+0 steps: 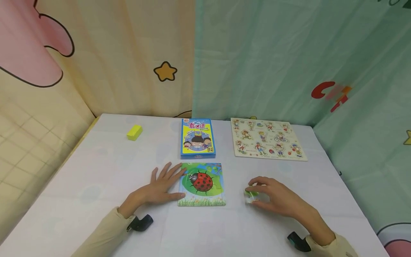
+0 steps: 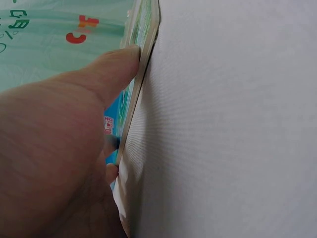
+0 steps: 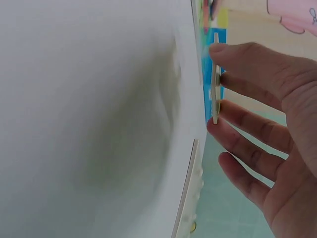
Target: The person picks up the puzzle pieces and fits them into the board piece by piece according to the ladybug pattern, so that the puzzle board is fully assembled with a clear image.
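Observation:
A square ladybug puzzle with a green and blue picture lies flat in the middle of the table. My left hand rests at its left side with fingers spread, the fingertips and thumb touching the edge. In the left wrist view, the thumb presses on the pale rim of the puzzle board. To the right of the puzzle, my right hand pinches a small flat puzzle piece with green and white on it. From the right wrist, that thin piece appears edge-on, between thumb and fingertips, above the white surface.
Behind the puzzle lies a blue and yellow card box. A pale board with cartoon children figures sits at the back right, and a yellow-green block at the back left. Curtains stand behind the white table.

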A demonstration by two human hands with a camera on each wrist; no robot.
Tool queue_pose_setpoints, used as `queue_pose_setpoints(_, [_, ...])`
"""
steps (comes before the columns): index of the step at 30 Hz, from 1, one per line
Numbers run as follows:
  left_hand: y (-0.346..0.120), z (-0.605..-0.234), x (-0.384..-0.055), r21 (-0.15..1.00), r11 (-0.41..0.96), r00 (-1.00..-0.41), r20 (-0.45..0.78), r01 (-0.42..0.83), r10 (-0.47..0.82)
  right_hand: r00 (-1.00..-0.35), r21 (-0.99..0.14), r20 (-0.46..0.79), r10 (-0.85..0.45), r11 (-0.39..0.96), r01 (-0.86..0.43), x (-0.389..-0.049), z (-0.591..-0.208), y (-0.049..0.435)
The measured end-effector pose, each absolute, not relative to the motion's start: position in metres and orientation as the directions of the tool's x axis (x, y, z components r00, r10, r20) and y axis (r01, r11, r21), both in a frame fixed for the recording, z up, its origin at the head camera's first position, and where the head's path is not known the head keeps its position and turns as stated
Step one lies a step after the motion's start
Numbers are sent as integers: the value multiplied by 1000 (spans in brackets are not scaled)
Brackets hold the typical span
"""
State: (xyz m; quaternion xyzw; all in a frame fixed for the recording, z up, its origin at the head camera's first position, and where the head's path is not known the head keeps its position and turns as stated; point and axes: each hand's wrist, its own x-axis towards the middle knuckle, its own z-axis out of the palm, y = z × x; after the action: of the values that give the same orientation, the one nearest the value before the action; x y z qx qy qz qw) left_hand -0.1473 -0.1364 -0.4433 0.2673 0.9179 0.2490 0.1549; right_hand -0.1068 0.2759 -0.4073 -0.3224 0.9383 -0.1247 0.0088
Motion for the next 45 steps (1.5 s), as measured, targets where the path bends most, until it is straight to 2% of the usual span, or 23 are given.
queue_pose_setpoints(11, [-138,-446,-147,542,732,-811,-146,413,566,-735,-308,26,-678,694,-651,-125,-413,215])
queue_pose_setpoints(18, [-138,-444,-147,543,726,-807,-138,423,574,-681,-302,44,-731,640,-707,-130,-415,185])
queue_pose_setpoints(45, [-138,-443,-147,540,728,-812,-131,423,569,-689,-247,21,-724,664,-706,-126,-421,166])
